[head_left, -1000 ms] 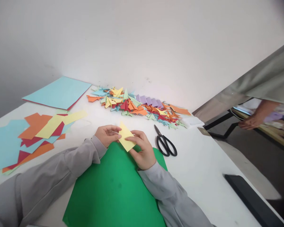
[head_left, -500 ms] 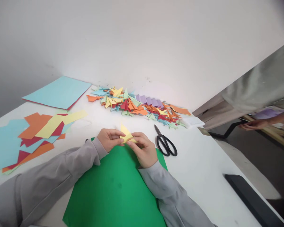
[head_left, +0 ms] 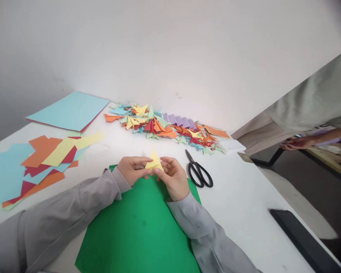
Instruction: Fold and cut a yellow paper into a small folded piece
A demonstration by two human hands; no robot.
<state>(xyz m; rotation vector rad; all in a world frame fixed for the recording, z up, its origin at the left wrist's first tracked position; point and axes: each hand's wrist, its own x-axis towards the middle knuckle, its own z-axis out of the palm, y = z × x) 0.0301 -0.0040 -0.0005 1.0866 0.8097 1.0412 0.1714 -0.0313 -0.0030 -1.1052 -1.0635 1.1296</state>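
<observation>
A small folded yellow paper is held up between both hands, its pointed tip upward. My left hand pinches its left side with thumb and fingers. On its right side, my right hand grips it with the thumb in front and the fingers behind. Beneath the hands lies a green sheet on the white table. Black-handled scissors rest just right of my right hand, blades pointing away.
Small folded colored papers form a pile along the wall. Loose paper pieces lie at left, below a light blue sheet. A black bar-shaped object is at right, where another person's hand shows beyond the table.
The yellow paper has turned slightly, its tip now further right and more upright. The fingers have shifted a little on it. The other person's hand at right has moved slightly left and up.
</observation>
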